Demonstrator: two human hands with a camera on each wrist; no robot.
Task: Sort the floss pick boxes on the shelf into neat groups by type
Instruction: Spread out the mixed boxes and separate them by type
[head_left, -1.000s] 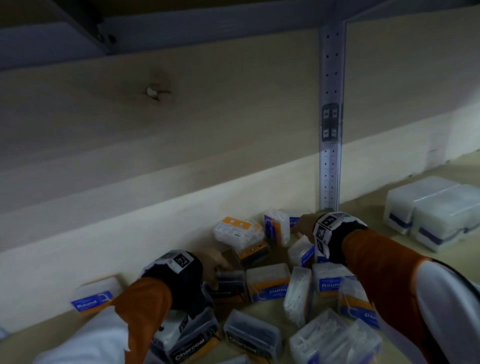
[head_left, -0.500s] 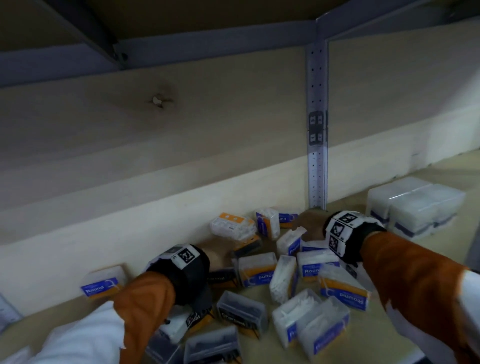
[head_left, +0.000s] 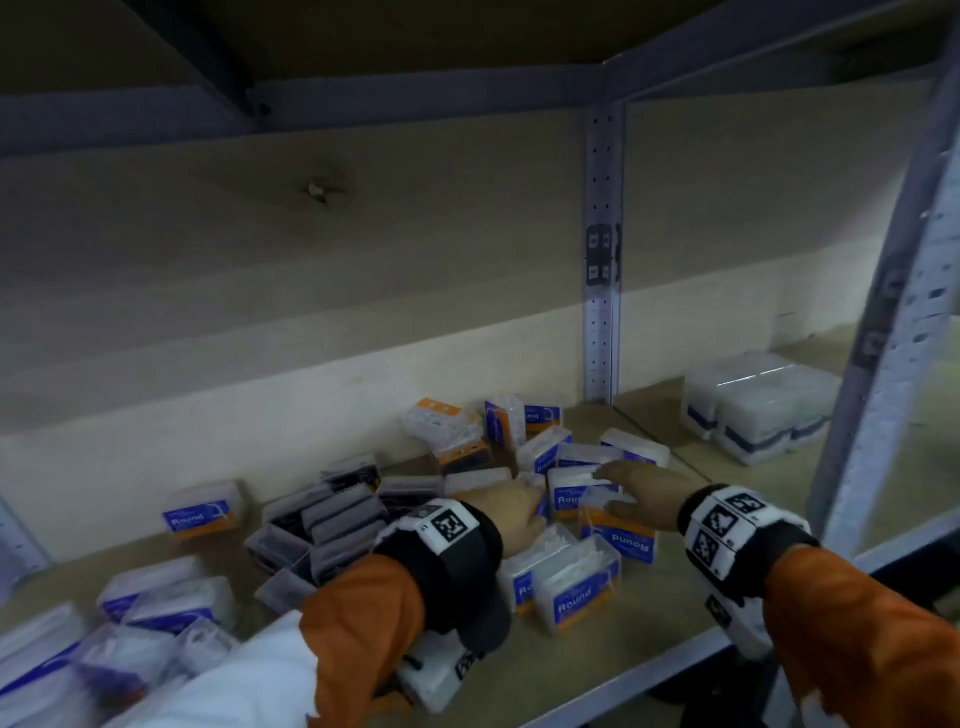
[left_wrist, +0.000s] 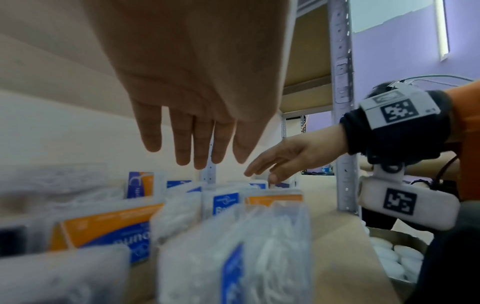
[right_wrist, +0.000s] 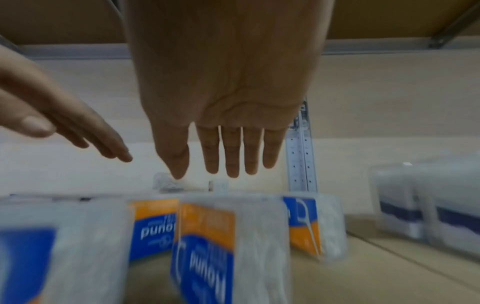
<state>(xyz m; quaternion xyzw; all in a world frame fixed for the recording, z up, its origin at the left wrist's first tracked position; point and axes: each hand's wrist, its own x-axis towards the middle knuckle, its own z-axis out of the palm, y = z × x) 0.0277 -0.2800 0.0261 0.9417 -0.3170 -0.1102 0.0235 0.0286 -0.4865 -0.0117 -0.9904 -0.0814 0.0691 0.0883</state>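
Roughly: two hands flat over scattered floss pick boxes.

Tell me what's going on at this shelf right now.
A person is sorting floss pick boxes on a shelf. Both the left hand and the right hand reach, fingers straight, over the white Round boxes in the middle; neither grips anything. The dark boxes sit bunched to the left, one Round box lies apart by the back wall, and clear packs are stacked at the right.
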